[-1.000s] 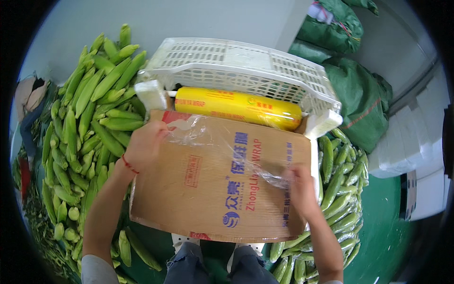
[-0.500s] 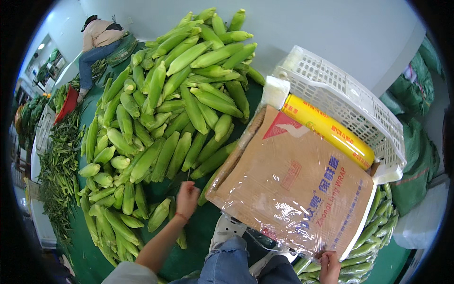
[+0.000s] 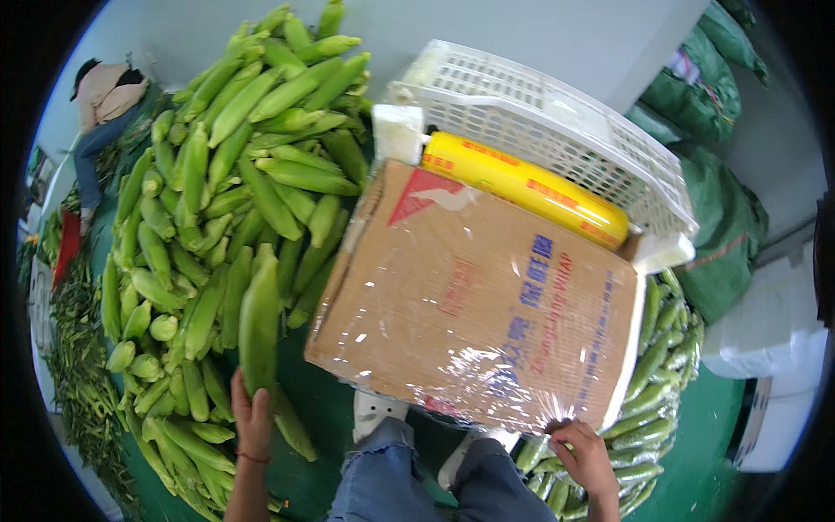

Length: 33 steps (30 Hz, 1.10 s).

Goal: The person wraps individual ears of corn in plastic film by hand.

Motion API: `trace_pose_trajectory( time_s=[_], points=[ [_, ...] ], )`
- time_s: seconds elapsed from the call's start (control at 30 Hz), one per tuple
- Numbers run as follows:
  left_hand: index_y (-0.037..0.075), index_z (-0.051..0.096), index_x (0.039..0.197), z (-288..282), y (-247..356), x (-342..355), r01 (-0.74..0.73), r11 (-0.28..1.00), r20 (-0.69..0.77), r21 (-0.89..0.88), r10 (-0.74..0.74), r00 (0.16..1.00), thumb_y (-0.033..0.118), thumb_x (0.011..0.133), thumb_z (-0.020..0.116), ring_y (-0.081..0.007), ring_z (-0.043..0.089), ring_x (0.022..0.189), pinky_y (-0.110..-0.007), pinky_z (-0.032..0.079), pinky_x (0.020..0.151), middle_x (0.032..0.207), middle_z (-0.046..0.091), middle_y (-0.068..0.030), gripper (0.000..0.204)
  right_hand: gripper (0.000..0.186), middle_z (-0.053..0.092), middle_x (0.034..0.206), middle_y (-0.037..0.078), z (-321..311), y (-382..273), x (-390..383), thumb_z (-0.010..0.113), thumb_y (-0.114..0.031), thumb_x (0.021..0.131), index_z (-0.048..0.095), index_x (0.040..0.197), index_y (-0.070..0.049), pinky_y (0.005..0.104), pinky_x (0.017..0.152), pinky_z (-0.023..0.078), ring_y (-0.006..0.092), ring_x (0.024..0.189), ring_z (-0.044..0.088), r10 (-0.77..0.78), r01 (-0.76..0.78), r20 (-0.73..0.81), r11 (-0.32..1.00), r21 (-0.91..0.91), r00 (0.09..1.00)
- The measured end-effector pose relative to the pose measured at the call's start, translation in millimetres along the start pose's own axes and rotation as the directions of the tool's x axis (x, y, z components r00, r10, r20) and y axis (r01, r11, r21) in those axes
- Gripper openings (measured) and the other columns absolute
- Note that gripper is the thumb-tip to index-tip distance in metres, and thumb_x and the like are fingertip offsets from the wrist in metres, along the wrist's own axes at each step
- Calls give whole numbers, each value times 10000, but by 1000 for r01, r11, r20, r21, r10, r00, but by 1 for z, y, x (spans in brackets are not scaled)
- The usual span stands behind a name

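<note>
My left hand (image 3: 252, 418) grips the lower end of a green ear of corn (image 3: 258, 322), still in its husk and pointing away from me. Beside that hand lies the large heap of unhusked corn (image 3: 287, 174). My right hand (image 3: 584, 459) pinches the edge of clear plastic wrap (image 3: 552, 409) at the near right edge of a cardboard box (image 3: 409, 287). The wrap stretches over the box top in shiny creases. Behind the box top rests a yellow roll of wrap (image 3: 531, 187), partly tucked against a white plastic crate (image 3: 557, 113).
Wrapped ears of corn (image 3: 648, 426) are piled at the right of the box. Green sacks (image 3: 718, 235) lean by the wall at far right. Loose husks and leaves (image 3: 83, 348) cover the floor at left, where another person (image 3: 109, 100) sits bent over.
My left hand has taken an ear of corn and lifted it from the heap. My right hand stays at the wrap's edge. The whole view has shifted, so things appear further left.
</note>
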<state>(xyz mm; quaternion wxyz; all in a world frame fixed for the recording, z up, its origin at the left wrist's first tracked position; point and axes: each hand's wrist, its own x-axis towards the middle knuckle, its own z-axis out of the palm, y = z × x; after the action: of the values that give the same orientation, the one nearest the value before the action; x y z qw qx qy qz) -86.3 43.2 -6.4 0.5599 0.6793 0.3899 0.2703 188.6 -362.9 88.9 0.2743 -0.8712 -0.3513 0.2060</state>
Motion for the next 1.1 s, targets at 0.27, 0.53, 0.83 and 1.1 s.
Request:
trace_pose_trajectory(
  time_s=[0.27,0.53,0.83,1.1],
  points=[
    [67,549,1292,159,149,62,-821,568,869,60,375,323,223,770,736,-327,591,1064,-422,469,923,1199,599,-127,576,115,617,829,128,2,-14,-11,653,3,804,605,900,-39,402,699,506,337,802,605,-6,-13,-88,976,-219,996],
    [80,519,1336,199,157,68,-793,600,881,108,312,356,236,795,732,-317,597,1099,-396,494,907,1237,574,-158,602,343,636,976,135,10,-17,80,692,-279,847,608,1068,-30,438,812,464,315,873,597,-117,79,-460,992,-101,880],
    [33,702,849,131,125,81,-379,835,544,399,118,831,220,835,702,-269,651,878,-379,517,831,850,683,-111,187,318,605,845,57,15,5,131,644,-400,831,664,906,-92,360,579,483,251,692,611,-330,96,-487,890,-446,809],
    [102,648,859,273,167,126,-873,359,927,329,56,372,177,884,579,-332,653,725,-459,502,672,720,636,-142,105,265,632,771,113,6,-1,131,592,-324,868,643,833,-66,388,564,500,305,657,638,-122,-35,-410,935,-354,904]
  ],
)
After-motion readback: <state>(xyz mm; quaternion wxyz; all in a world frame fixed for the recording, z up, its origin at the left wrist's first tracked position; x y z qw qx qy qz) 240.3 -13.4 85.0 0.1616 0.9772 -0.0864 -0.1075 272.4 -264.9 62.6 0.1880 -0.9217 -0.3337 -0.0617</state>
